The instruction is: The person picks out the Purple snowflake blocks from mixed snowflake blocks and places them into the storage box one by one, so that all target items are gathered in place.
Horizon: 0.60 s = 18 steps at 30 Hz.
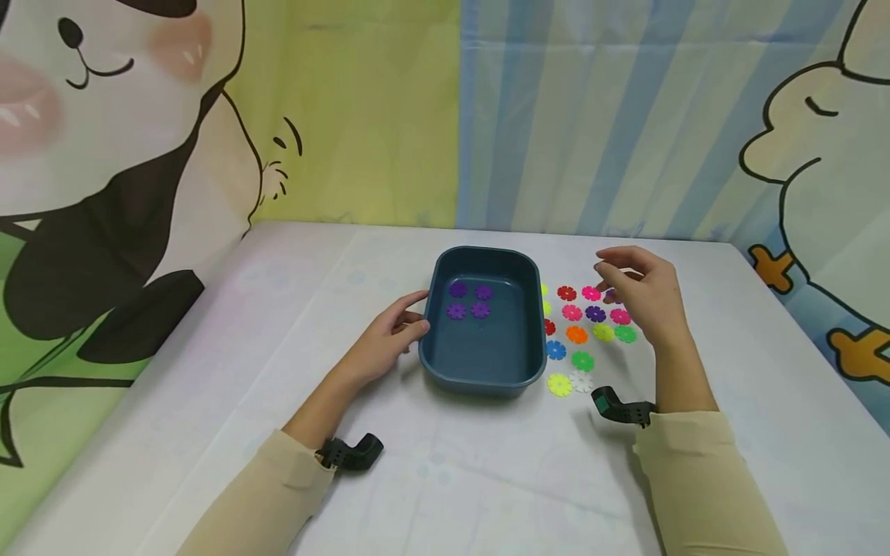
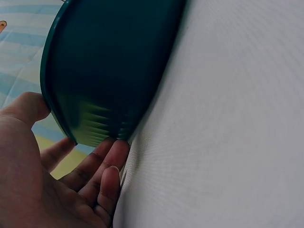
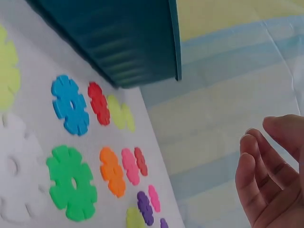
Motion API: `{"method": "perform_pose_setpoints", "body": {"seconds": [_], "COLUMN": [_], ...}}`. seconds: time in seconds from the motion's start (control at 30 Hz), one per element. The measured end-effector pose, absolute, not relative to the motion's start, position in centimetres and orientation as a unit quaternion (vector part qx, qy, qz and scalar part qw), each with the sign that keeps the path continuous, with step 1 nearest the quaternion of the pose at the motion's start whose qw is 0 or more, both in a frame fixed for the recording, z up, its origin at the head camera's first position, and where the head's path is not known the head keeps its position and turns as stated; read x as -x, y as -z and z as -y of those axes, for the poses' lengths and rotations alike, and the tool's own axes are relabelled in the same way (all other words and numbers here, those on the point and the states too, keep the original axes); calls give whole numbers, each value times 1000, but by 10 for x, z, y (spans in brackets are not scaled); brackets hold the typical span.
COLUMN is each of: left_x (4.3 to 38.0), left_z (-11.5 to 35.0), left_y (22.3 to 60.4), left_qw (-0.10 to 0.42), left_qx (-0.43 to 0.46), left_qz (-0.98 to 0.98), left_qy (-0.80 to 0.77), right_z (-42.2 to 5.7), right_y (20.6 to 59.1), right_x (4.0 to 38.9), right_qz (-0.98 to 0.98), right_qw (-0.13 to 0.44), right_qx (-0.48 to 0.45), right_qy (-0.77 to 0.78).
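Observation:
A dark blue-green plastic bin (image 1: pixel 487 367) stands on the white table. Several purple notched snowflake discs (image 1: pixel 456 311) lie inside it, toward the left. My left hand (image 1: pixel 389 332) touches the bin's left side; in the left wrist view its thumb and index fingertip meet the rim and other fingers lie against the outer wall. My right hand (image 1: pixel 643 293) hovers over the far right of the loose discs, fingers loosely bent. In the right wrist view, nothing shows between its thumb and fingers. A purple disc (image 1: pixel 612 296) is partly hidden behind that hand.
Several notched discs lie in loose rows right of the bin, including blue (image 1: pixel 555 350), green (image 1: pixel 582 361), orange (image 1: pixel 576 334), white (image 1: pixel 581 381) and yellow (image 1: pixel 559 385) ones. A striped curtain (image 1: pixel 591 116) hangs behind the table. Black camera mounts (image 1: pixel 351 453) sit on both wrists.

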<state>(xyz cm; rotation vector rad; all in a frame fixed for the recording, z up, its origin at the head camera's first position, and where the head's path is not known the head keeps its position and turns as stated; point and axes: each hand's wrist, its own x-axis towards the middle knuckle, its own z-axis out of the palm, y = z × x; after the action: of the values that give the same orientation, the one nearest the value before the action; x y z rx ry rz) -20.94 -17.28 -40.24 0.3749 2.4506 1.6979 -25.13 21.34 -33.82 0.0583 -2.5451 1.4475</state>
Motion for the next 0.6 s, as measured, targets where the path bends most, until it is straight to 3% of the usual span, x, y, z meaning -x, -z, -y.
{"method": "perform_pose_setpoints", "body": {"seconds": [0.6], "left_x": [210], "left_z": [174], "left_y": [402], "left_qw": [68], "left_qx": [-132], "left_qz": [-809], "left_qy": [-568], "right_z": [-238], "right_y": [364], "right_x": [258], "right_qz": [886], "right_qw": [45], "right_qx": [28], "right_qy": [-461]}}
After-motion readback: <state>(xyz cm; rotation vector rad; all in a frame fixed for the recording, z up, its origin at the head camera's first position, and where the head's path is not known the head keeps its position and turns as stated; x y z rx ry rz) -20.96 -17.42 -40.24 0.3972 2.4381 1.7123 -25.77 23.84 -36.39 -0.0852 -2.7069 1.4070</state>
